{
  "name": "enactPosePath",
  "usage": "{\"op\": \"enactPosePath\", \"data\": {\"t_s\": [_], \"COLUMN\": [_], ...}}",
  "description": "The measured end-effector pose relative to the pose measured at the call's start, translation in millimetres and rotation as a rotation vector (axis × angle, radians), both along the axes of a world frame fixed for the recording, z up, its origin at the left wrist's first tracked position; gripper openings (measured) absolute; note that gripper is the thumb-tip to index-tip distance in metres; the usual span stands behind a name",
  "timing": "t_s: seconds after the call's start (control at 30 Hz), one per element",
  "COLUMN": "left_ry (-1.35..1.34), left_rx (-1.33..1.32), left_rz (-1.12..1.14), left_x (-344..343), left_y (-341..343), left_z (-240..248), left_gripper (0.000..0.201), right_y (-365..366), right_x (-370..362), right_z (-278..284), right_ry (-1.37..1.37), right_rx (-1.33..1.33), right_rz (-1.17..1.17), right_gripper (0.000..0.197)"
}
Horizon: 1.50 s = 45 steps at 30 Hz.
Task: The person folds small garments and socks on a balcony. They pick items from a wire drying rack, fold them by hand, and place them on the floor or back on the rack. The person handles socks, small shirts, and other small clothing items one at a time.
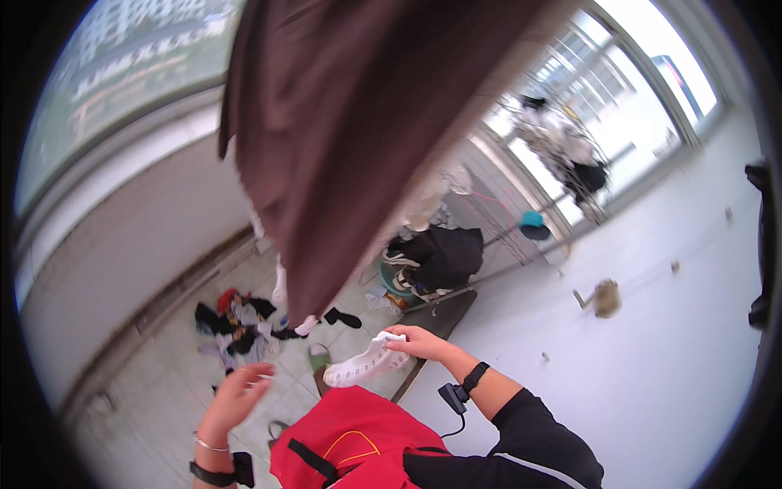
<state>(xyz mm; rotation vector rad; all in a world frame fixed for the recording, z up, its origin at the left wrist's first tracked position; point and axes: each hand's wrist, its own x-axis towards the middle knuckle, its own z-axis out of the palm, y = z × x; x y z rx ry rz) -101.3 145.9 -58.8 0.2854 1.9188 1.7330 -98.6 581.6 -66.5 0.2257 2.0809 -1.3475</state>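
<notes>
My right hand [419,342] pinches a white sock [358,368] by its cuff. The sock stretches leftward above the red apron on my front, and rows of small dark marks run along it. My left hand [242,395] is raised to the left of the sock, not touching it. Its fingers are loosely bent and apart, with nothing seen in them. Above both hands hangs a large dark brown cloth [342,147], which hides much of the middle of the room.
A pile of mixed clothes [240,322] lies on the tiled floor, with a dark sock [342,318] nearby. A teal basin [389,277] holds dark garments and shoes. Laundry [562,147] hangs by the window. A valve [604,299] sticks out from the right wall.
</notes>
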Motion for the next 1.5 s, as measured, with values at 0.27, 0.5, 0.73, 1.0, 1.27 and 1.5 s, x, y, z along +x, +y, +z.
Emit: {"op": "enactPosePath", "data": {"t_s": [0.27,0.5,0.73,1.0,1.27,1.5], "left_ry": [0.696,0.82,0.658,0.187,-0.06,-0.204], "left_rx": [0.05,-0.034,0.058,0.396,0.454,0.558], "left_rz": [-0.434,-0.422,-0.339,-0.439,-0.25,-0.302], "left_x": [-29.8,-105.7,-186.0,-269.1,-326.5,-346.1], "left_y": [195.4,321.5,425.3,460.9,495.2,488.5], "left_z": [137.7,205.7,226.6,232.8,222.5,208.5], "left_gripper": [0.053,0.053,0.024,0.017,0.022,0.023], "right_y": [-8.9,113.6,236.0,277.8,329.5,359.0], "right_x": [7.2,-52.6,-118.4,-168.4,-211.3,-254.8], "right_z": [118.4,187.2,228.0,262.0,329.2,326.4], "right_ry": [0.647,0.8,0.655,0.651,1.24,1.107], "right_rx": [-0.119,-0.257,-0.321,-0.309,0.571,0.916], "right_rz": [0.074,0.217,0.341,0.054,-0.43,-0.416], "right_gripper": [0.031,0.032,0.031,0.026,0.016,0.023]}}
